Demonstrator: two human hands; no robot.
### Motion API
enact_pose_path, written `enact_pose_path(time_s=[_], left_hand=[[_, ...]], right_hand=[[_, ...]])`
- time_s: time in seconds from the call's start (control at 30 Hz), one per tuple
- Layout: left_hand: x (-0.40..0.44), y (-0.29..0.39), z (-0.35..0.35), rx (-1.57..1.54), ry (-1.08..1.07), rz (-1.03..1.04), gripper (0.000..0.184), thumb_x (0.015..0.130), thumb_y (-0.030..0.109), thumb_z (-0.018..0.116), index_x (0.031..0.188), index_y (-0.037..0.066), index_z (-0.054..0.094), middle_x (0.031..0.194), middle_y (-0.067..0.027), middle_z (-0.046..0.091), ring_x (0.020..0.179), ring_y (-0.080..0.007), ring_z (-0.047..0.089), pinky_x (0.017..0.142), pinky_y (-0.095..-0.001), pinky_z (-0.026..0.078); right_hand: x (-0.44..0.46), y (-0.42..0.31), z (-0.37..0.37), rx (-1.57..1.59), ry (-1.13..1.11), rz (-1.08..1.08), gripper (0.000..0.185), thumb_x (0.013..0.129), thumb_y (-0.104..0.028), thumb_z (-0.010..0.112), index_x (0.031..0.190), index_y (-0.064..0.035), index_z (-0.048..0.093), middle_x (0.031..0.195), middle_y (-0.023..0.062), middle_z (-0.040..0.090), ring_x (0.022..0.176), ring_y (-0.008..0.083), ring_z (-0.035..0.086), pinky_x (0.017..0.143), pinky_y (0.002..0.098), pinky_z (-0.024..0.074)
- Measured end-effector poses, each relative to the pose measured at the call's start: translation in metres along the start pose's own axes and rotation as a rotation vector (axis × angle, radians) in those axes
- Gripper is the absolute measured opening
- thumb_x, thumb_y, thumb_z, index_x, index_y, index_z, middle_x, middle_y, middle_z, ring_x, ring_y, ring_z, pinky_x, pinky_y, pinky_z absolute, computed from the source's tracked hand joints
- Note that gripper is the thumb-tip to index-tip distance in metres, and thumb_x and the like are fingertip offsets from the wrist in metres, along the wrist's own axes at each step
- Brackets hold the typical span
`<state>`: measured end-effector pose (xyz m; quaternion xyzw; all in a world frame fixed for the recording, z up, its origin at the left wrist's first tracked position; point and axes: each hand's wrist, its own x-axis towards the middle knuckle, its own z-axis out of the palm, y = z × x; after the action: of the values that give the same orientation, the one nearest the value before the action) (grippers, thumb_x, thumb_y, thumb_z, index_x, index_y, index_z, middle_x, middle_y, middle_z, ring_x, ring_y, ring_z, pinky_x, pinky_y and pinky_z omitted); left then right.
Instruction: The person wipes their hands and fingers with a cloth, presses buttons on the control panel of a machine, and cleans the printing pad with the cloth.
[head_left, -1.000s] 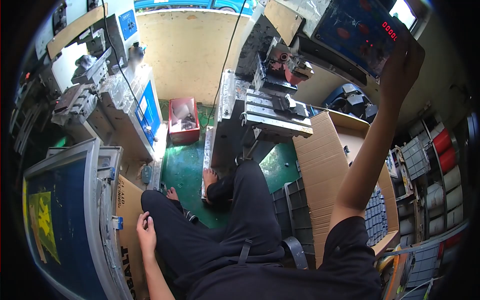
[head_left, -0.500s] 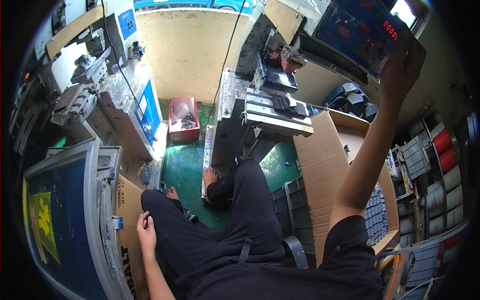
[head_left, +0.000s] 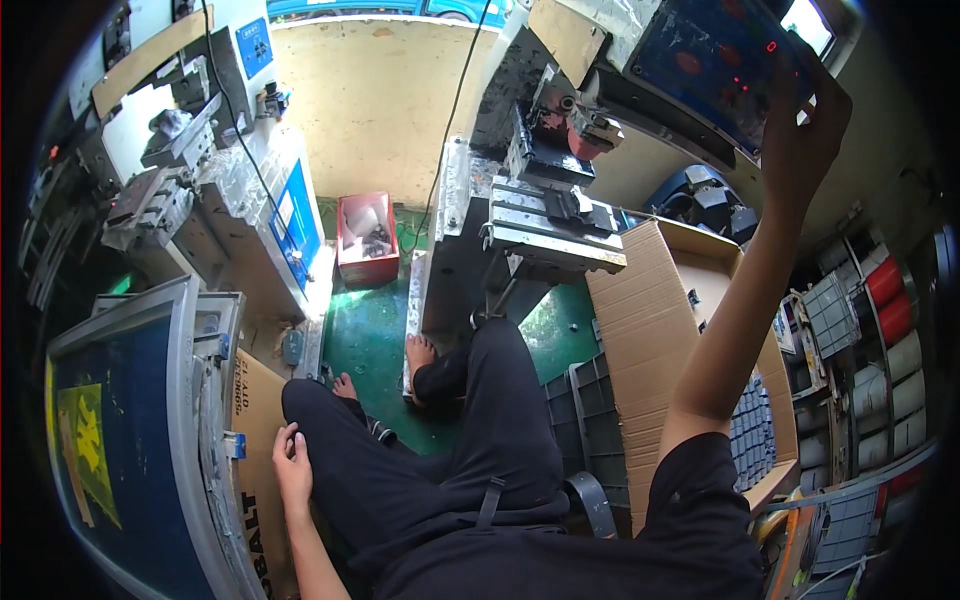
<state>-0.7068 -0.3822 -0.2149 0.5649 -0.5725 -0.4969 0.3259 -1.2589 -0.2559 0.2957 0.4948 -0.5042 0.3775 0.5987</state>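
My right hand (head_left: 808,125) is raised at the upper right, against the lower right part of a blue control panel (head_left: 700,70) with a red digit lit; its fingers are partly spread and hold nothing I can see. Left of the panel, the machine's red pad (head_left: 583,141) hangs above a slotted metal table (head_left: 545,222) that bears a small dark fixture (head_left: 578,207). My left hand (head_left: 293,470) rests beside my thigh at the lower left, fingers slightly apart and empty, near a cardboard box (head_left: 262,400).
A red bin (head_left: 368,272) with small parts stands on the green floor. An open carton (head_left: 640,330) holding rows of grey parts is at the right. A framed screen (head_left: 130,400) leans at the left, below a second machine (head_left: 240,210). Shelves (head_left: 850,380) line the far right.
The red digits on the panel have gone from several to one. The fingers of my right hand have shifted apart. The pad moved back and then forward again. My left hand has stayed still.
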Motion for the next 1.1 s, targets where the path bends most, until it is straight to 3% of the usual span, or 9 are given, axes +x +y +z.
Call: enact_pose_path(time_s=[1.1], left_hand=[[0.0007, -0.0041, -0.0012, 0.012, -0.003, 0.014, 0.034, 0.104, 0.02, 0.057, 0.133, 0.002, 0.061, 0.152, -0.0248, 0.045, 0.132, -0.0385, 0.055, 0.105, -0.0436, 0.048]], right_hand=[[0.0026, 0.0002, -0.003, -0.097, -0.065, -0.031, 0.039, 0.098, -0.038, 0.069, 0.129, -0.0135, 0.068, 0.118, 0.0081, 0.061, 0.112, 0.0181, 0.06, 0.088, 0.0327, 0.0499]])
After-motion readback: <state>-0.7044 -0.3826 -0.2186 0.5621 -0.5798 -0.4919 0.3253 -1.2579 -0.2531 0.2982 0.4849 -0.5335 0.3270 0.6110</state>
